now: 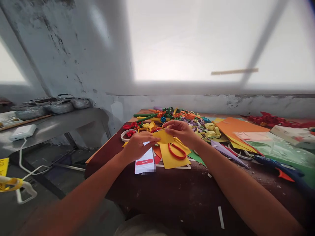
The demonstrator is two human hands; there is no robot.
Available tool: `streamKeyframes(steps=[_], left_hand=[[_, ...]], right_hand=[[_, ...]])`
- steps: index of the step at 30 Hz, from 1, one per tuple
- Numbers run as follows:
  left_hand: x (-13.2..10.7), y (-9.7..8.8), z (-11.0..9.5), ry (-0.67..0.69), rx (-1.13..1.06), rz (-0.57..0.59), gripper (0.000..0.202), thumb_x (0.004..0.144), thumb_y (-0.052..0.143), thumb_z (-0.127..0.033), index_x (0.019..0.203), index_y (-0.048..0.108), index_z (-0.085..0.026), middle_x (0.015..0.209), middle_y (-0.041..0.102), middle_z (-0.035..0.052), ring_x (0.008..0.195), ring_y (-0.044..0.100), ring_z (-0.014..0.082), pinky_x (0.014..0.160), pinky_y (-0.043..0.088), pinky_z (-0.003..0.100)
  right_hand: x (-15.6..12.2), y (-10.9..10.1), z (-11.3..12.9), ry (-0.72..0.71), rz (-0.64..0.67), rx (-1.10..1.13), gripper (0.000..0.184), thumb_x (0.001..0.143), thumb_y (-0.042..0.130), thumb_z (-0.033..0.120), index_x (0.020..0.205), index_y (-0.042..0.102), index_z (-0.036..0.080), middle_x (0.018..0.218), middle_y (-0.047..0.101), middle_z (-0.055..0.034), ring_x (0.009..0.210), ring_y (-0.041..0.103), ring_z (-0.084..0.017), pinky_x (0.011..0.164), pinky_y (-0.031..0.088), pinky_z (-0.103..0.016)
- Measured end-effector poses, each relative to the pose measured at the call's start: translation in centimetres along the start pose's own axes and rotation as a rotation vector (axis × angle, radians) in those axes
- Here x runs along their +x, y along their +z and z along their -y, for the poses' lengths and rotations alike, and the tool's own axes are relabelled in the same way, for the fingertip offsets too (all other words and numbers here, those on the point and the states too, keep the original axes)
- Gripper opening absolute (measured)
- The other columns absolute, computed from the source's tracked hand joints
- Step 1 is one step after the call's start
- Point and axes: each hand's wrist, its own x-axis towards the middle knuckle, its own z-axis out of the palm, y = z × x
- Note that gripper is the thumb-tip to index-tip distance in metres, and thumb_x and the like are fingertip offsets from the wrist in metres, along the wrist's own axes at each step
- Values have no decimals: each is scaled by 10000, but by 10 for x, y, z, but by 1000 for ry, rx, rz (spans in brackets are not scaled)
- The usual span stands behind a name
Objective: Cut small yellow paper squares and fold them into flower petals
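Between my two hands is a small piece of yellow paper (163, 136), raised above the table. My left hand (140, 144) pinches its left edge, with the thumb along the bottom. The fingers of my right hand (182, 131) grip the upper right corner. Just below lies a larger yellow sheet (169, 161), and on it rests a red loop (177, 152) that looks like a scissors handle; its blades are hidden. A phone with a lit screen (142, 165) lies under my left hand.
Curled paper strips (189, 116) and paper flowers (131, 125) heap up at the back. Orange sheets (238, 131), a plastic packet (265, 144) and a dark blue glue gun (278, 165) are on the right. Wrapped pots (61, 105) stand on a metal table to the left.
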Motion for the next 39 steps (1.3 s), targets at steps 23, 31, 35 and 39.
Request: streamKeyframes(steps=[23, 31, 35, 39], left_hand=[[0, 21, -6, -394, -662, -299, 411, 698, 917, -331, 697, 537, -173, 627, 748, 10, 644, 778, 193, 635, 645, 263], [-2, 19, -4, -438, -716, -304, 455, 721, 903, -345, 911, 516, -198, 675, 772, -1, 703, 796, 233, 664, 648, 303], [-2, 20, -2, -443, -722, -269, 513, 746, 888, -358, 1088, 536, -206, 694, 770, -10, 784, 805, 248, 729, 658, 325], [-2, 20, -1, -440, -705, -275, 459, 767, 867, -405, 1080, 606, -193, 727, 773, 2, 810, 806, 264, 785, 671, 379]], right_hand=[[-5, 32, 2, -132, -389, -231, 370, 575, 962, 442, 602, 703, 179, 565, 684, -12, 505, 589, -120, 491, 466, -237], [-4, 32, 0, -140, -418, -248, 378, 563, 944, 500, 613, 712, 206, 615, 712, -36, 559, 624, -167, 525, 517, -299], [-5, 29, -2, -149, -402, -235, 353, 576, 949, 472, 641, 721, 211, 678, 742, -44, 608, 652, -184, 557, 539, -316], [-4, 28, -3, -149, -383, -208, 323, 555, 973, 404, 651, 734, 211, 699, 752, -38, 635, 667, -183, 595, 558, -314]])
